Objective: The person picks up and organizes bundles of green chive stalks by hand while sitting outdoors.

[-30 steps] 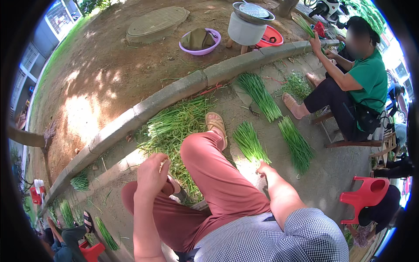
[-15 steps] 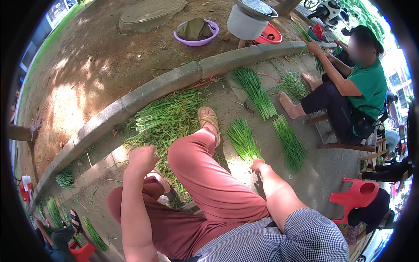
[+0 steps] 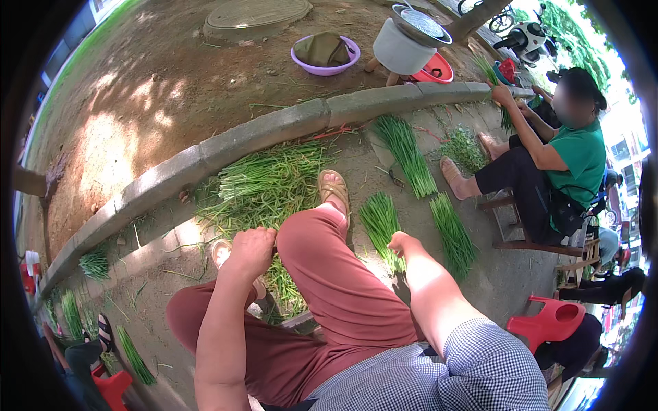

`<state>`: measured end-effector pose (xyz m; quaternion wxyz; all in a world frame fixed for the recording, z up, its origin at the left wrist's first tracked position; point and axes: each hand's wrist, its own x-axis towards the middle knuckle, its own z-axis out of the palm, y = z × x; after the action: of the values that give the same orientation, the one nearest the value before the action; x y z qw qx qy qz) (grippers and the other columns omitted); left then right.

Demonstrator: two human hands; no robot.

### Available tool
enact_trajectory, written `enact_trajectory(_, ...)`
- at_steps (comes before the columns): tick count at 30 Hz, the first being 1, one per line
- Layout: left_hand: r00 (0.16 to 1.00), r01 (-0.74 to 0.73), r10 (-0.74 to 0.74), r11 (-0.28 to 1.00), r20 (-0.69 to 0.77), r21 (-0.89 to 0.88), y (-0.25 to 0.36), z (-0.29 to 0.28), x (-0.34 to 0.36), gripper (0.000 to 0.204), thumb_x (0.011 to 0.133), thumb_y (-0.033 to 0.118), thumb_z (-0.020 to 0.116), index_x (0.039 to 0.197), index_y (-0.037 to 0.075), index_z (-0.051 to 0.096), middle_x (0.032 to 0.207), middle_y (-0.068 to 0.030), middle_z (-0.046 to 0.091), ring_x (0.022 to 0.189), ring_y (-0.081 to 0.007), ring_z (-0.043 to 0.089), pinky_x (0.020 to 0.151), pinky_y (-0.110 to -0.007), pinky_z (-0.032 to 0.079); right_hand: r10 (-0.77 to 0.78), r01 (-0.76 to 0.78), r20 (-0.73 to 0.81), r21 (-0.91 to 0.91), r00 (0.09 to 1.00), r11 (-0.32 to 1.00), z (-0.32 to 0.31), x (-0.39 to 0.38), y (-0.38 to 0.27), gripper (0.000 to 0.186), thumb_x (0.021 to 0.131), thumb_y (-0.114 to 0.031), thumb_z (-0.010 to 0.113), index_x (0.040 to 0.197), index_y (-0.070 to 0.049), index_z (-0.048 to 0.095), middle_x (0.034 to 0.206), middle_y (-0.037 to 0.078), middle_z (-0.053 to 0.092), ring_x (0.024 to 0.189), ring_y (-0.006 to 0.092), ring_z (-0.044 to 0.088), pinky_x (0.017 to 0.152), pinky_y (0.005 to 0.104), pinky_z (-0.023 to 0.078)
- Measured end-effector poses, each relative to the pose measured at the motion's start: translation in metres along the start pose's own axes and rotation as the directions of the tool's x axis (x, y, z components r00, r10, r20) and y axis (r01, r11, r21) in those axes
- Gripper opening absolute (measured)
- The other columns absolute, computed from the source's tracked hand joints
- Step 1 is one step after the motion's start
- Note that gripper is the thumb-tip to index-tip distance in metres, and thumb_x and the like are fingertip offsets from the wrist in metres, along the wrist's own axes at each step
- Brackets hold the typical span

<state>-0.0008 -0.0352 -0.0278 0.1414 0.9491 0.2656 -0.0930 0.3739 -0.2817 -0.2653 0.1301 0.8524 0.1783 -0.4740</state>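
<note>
My left hand (image 3: 253, 250) is closed beside my bent knee, its knuckles up; whatever it may hold is hidden. My right hand (image 3: 405, 242) touches or hovers over the lower right side of a neat bundle of chives (image 3: 379, 216), long thin green stalks with paler lower ends. Its fingers are mostly out of sight, so their grip does not show. A loose heap of chives (image 3: 267, 171) lies beyond my left hand, with tangled, yellowish leaves around it. Two more bundles rest farther right: one chive bundle (image 3: 406, 154) near the curb, another chive bundle (image 3: 452, 236) beside my right hand.
A curved stone curb (image 3: 260, 130) runs behind the heap. Past it stand a purple basin (image 3: 325, 68), a pale drum (image 3: 404, 51) and a red basin (image 3: 436, 68). At right, a person in green (image 3: 572, 157) sits holding stalks; a red stool (image 3: 545, 322) stands nearer.
My left hand has moved right, toward my knee. My right hand has shifted slightly up along the bundle. The whole view has shifted a little.
</note>
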Motion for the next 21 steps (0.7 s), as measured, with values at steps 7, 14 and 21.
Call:
enact_trajectory(7,0.997,-0.041,0.038,0.998,-0.063,-0.048,-0.006,0.01,0.005,0.013,0.072,0.005,0.061,0.085,0.006,0.058,0.078,-0.0116,0.062,0.077,-0.0285,0.062,0.067,-0.037,0.051,-0.125,0.097,-0.086,-0.278,0.988,0.956,-0.044,-0.032,-0.059,0.032,0.08,-0.03,0.062,0.096,-0.003,0.067,0.088,0.013,0.069,0.068,0.0233,0.067,0.064,0.038,0.054)
enact_trajectory(14,0.996,-0.08,0.077,0.995,0.037,0.068,0.01,0.006,0.014,0.011,0.077,0.014,0.06,0.085,0.006,0.06,0.08,-0.0097,0.064,0.077,-0.0249,0.064,0.068,-0.038,0.051,-0.3,0.247,-0.234,-0.229,0.925,0.941,-0.154,-0.072,-0.184,0.027,0.066,-0.015,0.064,0.092,-0.008,0.069,0.102,0.016,0.065,0.094,0.0303,0.064,0.077,0.0398,0.051)
enact_trajectory(21,0.98,-0.094,0.098,0.995,0.174,-0.031,0.028,0.004,0.009,0.014,0.077,0.009,0.057,0.09,0.007,0.061,0.09,-0.0076,0.064,0.085,-0.023,0.063,0.074,-0.039,0.047,-0.698,0.421,-0.353,-0.601,0.623,0.68,-0.208,-0.092,-0.363,0.012,0.062,-0.012,0.064,0.07,-0.006,0.069,0.074,0.02,0.064,0.067,0.0326,0.064,0.059,0.0397,0.051)
